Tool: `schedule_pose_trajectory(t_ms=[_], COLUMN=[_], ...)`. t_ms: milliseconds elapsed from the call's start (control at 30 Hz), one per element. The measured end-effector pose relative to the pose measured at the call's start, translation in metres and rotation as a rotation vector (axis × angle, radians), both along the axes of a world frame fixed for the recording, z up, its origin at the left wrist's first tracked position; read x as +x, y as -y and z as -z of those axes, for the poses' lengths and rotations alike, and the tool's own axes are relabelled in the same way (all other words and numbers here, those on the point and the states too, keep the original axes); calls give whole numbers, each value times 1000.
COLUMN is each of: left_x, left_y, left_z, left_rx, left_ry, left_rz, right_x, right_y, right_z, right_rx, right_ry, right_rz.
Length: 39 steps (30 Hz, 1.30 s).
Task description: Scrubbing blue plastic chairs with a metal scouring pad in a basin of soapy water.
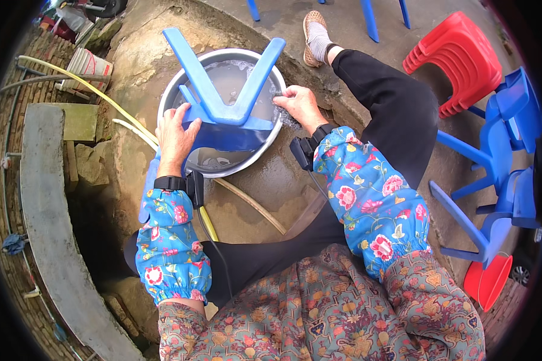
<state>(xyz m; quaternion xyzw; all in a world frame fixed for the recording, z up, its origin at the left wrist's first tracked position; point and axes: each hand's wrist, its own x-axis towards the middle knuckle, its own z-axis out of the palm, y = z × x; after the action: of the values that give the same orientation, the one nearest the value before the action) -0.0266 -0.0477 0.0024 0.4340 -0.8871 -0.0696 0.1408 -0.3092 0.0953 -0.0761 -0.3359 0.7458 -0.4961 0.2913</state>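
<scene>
A blue plastic chair (226, 110) is tipped over in a round metal basin (278, 76), two of its legs spread in a V. Cloudy, sudsy water (228, 74) stands in the basin. My left hand (176, 137) grips the chair's near left edge, thumb and fingers on the plastic. At the basin's right rim, my right hand (300, 106) pinches a grey mesh scouring pad (287, 117), partly hidden by the fingers. The pad is apart from the chair. Another blue part of the chair (148, 192) shows beside my left wrist, outside the basin.
A yellow hose (95, 90) runs behind my left hand to the basin. On the left are a concrete slab (45, 180) and a white bucket (88, 67). Red stacked stools (460, 63), several blue chairs (492, 153) and a red bucket (488, 282) stand on the right.
</scene>
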Motion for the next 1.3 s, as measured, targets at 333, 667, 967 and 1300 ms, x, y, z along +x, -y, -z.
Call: schedule_pose_trajectory(t_ms=[333,667,967,1300], left_x=[-5,-3,-11,-4], left_y=[-7,-2,-6,-6], left_z=[-6,-1,-4,-6], left_rx=[-18,-16,8,-9], left_ry=[84,34,85,48], left_rz=[-39,0,10,-7], right_x=[100,52,19,99], right_y=[-21,3,24,-28], right_z=[-41,-27,2,-32], right_rx=[-25,-37,60,-14], right_ry=[-231,-73,-142,-362], right_rz=[-206,-226,-30,-291])
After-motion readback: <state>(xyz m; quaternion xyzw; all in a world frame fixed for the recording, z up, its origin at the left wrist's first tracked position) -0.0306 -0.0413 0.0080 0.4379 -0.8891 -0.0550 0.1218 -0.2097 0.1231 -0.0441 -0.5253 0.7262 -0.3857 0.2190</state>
